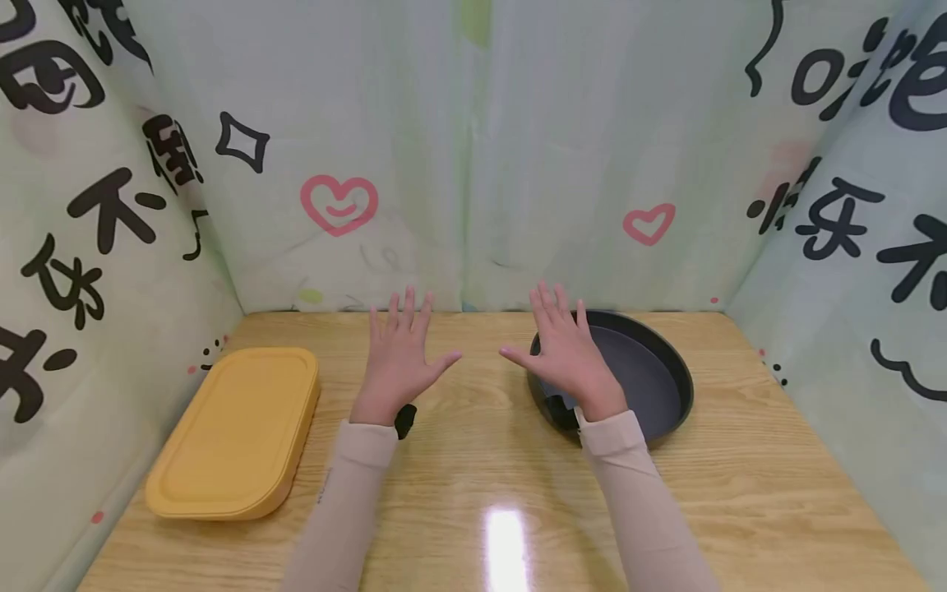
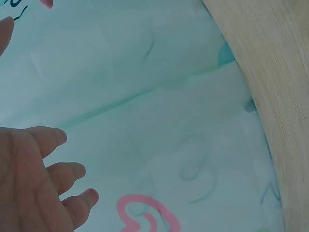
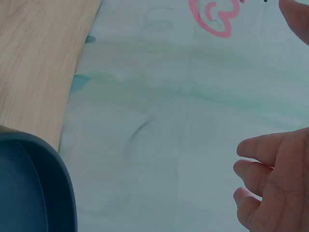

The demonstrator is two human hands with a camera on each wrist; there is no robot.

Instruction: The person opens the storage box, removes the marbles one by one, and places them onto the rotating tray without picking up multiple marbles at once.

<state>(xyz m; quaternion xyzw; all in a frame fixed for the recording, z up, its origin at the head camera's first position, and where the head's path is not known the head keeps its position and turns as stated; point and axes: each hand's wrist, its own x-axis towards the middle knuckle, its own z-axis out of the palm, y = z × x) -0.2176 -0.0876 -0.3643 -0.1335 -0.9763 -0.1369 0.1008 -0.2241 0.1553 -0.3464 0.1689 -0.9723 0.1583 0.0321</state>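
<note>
My left hand (image 1: 399, 358) is held up over the middle of the table with its fingers spread and nothing in it. To its left lies a yellow lidded box (image 1: 237, 432), apart from the hand. My right hand (image 1: 565, 349) also has spread fingers and holds nothing. It hovers in front of a round dark pan (image 1: 651, 370), hiding part of its left side. In the left wrist view the palm and fingers of the left hand (image 2: 34, 179) show before the curtain. The right wrist view has the right hand (image 3: 275, 179) and the pan's rim (image 3: 65, 179).
The wooden table (image 1: 473, 477) ends at a white curtain (image 1: 466, 164) with printed hearts and black lettering. Similar cloth walls stand at the left (image 1: 96, 271) and right (image 1: 858, 271). A small black piece (image 1: 404, 421) shows at the left wrist.
</note>
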